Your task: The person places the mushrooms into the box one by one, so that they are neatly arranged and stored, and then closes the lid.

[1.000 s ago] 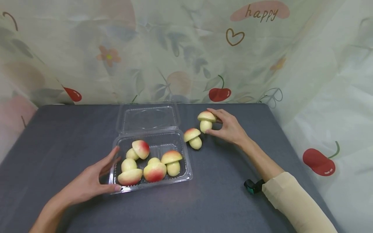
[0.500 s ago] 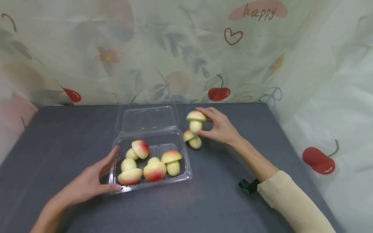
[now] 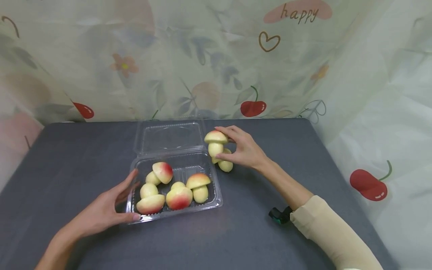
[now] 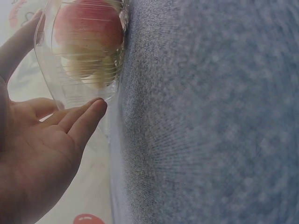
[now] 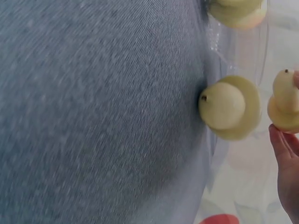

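In the head view, my right hand (image 3: 245,148) holds a toy mushroom (image 3: 215,148) between thumb and fingers, stem down, raised above the table. Its cap is yellow with a red blush, its stem pale. Partly hidden behind it, another toy mushroom (image 3: 226,165) lies on the table; the right wrist view shows this lying mushroom (image 5: 224,105) stem end first. A clear plastic container (image 3: 216,195) holds several such mushrooms (image 3: 179,197), tipped in various directions. My left hand (image 3: 104,208) rests at the container's left end, fingers fairly straight along its side, thumb at the front corner.
The container's clear lid (image 3: 172,137) is folded back toward the rear table edge. A dark grey cloth covers the table (image 3: 216,243). A printed curtain (image 3: 189,56) hangs behind and at the sides. A black device (image 3: 280,215) is at the right wrist.
My right hand has moved left with its mushroom, from right of the lying one to above it, beside the container's right back corner. The left hand and container have stayed in place.
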The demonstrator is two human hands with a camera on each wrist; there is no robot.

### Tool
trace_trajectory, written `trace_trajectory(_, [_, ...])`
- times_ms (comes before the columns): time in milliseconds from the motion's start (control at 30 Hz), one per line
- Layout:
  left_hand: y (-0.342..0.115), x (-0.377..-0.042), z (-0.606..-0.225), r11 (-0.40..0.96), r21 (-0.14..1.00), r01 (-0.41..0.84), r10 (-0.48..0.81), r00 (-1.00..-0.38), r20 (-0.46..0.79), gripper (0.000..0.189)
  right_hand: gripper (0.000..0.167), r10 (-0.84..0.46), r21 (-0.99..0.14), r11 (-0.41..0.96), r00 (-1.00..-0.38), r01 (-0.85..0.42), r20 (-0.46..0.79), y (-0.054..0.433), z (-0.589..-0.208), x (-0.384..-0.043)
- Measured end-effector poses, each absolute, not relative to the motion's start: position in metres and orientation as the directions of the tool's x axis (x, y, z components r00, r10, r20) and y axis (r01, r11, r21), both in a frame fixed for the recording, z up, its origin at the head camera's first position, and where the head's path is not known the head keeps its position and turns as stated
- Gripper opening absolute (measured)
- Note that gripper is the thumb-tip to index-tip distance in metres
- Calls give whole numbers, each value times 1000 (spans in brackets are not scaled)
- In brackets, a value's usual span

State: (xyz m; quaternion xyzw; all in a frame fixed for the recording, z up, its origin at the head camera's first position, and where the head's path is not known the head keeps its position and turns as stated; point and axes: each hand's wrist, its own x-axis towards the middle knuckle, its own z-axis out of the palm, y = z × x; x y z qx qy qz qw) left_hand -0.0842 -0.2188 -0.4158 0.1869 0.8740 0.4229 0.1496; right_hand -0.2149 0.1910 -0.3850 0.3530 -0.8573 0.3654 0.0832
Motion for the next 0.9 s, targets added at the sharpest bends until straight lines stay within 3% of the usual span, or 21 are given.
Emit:
trace_trajectory(567, [-218,-84,-417,554,811,187,459,-881,-110,116,71,-559,-656,350,-710,-669,427,166,-388,-203])
trace_trajectory(900, [-219,-83,-417,560,807,185,455,-883,-113,114,73,-631,-577,372,-654,-727,417,145,-390,-199])
